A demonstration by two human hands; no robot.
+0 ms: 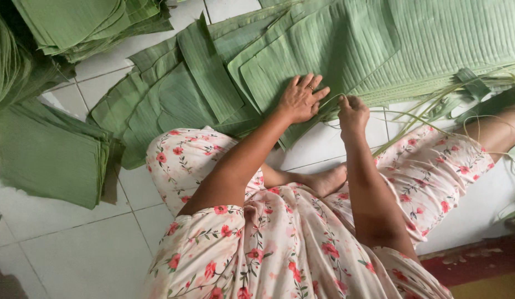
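Banana-leaf sheet, top of a stack on the white tiled floor, in front of the seated person.
Left hand lay flat, fingers spread, pinning its near edge; right hand was pinched shut on that edge beside it. Judged light, limp, tear-prone along the ribs; best held at the edge.

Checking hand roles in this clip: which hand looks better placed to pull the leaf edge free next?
Probably the right hand: it is closed at the edge of the banana leaf, seemingly pinching it. The left hand lies flat on the same leaf with fingers spread, better suited to holding it down.
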